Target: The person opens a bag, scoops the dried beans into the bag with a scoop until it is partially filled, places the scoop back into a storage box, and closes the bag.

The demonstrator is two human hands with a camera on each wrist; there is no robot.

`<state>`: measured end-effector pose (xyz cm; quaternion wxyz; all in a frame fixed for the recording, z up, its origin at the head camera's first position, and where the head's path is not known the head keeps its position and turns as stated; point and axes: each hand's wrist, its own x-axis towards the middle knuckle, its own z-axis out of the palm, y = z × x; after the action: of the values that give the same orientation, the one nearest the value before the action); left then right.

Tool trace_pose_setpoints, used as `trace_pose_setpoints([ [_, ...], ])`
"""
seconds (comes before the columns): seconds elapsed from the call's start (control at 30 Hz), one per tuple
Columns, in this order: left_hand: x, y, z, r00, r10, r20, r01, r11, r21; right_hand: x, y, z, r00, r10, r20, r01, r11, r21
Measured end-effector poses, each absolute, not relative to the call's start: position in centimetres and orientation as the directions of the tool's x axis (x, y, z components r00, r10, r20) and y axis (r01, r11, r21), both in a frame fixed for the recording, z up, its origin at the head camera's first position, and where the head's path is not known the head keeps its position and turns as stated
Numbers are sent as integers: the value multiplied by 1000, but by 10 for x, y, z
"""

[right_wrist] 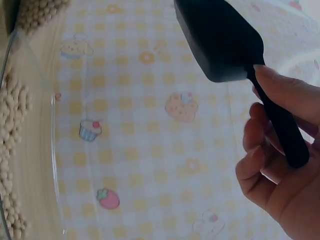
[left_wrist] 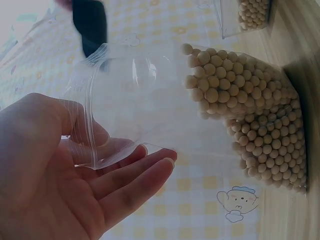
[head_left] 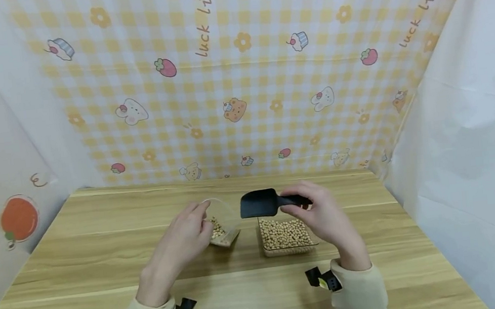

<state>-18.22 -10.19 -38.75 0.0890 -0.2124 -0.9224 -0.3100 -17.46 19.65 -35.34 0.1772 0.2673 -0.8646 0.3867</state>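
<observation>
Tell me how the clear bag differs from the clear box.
The bag is thin, flexible film; the box has stiff, straight walls. The left hand holds the bag by its mouth, while the box is not held. The bag has much empty film above its beans; the box's beans spread in a wide bed. Both are see-through.

Left hand (head_left: pixel 187 234) pinches; right hand (head_left: pixel 323 213) grips

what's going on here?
A person's left hand pinches the upper edge of a clear bag, part-filled with beans and resting on the table. The right hand grips a black scoop by its handle, raised near the bag's mouth. A clear box of beans sits to the bag's right.
</observation>
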Motion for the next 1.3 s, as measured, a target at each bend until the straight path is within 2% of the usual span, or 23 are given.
trace_pose_setpoints([
  [0.27, -182, -100, -391, -898, 333, 287, 439, 717, 541, -184, 232, -369, -876, -297, 380, -475, 668, -573],
  [0.77, -185, -100, -385, -899, 336, 280, 437, 718, 542, -182, 255, -367, -948, -291, 129, -318, 843, -434],
  [1.3, -185, -102, -386, -902, 339, 268, 432, 718, 546, -178, 249, -362, -962, -260, 82, -272, 905, -326],
])
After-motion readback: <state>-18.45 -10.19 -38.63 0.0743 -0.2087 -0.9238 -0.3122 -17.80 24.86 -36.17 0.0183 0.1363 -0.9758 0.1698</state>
